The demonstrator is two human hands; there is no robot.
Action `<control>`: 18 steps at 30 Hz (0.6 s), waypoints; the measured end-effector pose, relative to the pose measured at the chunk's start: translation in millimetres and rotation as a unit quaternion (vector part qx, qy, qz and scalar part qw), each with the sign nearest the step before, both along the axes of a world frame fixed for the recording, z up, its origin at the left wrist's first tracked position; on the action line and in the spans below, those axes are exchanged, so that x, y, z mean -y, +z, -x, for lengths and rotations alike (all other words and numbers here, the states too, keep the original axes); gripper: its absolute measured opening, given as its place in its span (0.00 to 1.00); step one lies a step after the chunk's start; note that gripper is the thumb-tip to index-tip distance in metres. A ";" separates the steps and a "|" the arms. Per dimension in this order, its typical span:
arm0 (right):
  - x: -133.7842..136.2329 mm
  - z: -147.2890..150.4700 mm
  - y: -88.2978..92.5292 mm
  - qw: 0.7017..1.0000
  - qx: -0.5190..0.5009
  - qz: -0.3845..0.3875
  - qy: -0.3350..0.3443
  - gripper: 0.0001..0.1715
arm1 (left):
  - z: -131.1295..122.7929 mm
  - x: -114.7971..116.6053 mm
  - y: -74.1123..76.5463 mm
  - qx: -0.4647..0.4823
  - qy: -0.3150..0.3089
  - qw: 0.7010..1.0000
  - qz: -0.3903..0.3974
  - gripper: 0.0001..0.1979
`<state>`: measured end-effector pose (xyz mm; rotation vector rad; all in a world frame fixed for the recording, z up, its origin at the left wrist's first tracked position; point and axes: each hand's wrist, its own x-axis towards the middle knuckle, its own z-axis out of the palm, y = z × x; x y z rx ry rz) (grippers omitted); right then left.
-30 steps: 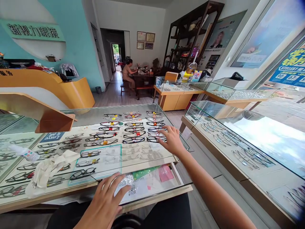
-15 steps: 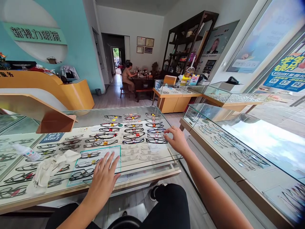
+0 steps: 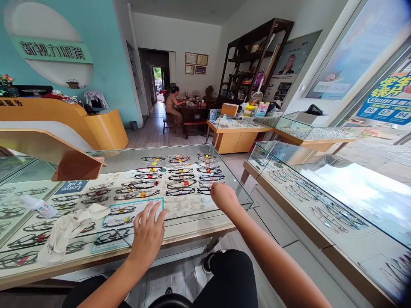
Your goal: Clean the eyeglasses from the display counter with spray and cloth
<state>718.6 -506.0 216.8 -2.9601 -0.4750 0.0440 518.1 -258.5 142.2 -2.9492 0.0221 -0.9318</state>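
My left hand [image 3: 148,231] is spread flat over the front of the glass display case [image 3: 192,214], palm down and holding nothing. Eyeglasses on a teal-bordered card [image 3: 120,216] show beside its fingers. My right hand [image 3: 224,197] is curled closed over the case's right part, near the end of the rows of eyeglasses [image 3: 180,191]. Its fingertips are turned away, so whatever they hold, if anything, is hidden. A white cloth [image 3: 59,237] and a white spray bottle [image 3: 38,206] lie on the case to the left.
A slanted wooden stand [image 3: 77,164] rests at the case's back left. Another glass case [image 3: 289,205] full of eyeglasses runs along the right. A person [image 3: 174,107] sits at a dark table farther back. A black stool seat [image 3: 170,299] shows below me.
My right hand has moved left and slightly down, its fingers going from partly extended to curled. My left hand has shifted slightly right. The case's wooden front edge sits closer in at the right.
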 end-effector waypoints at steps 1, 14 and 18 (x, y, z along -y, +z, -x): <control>-1.2 -0.7 -0.9 1.000 -0.003 0.004 -0.002 0.19 | -0.4 0.5 -0.3 0.000 0.000 1.000 0.004 0.22; 19.2 5.5 23.6 0.999 -0.033 -0.029 0.022 0.16 | 25.0 -17.5 0.1 -0.034 -0.099 0.991 0.083 0.23; 32.4 13.0 49.6 0.964 -0.023 -0.244 0.103 0.15 | 25.2 -50.2 32.5 -0.007 -0.111 0.982 0.154 0.17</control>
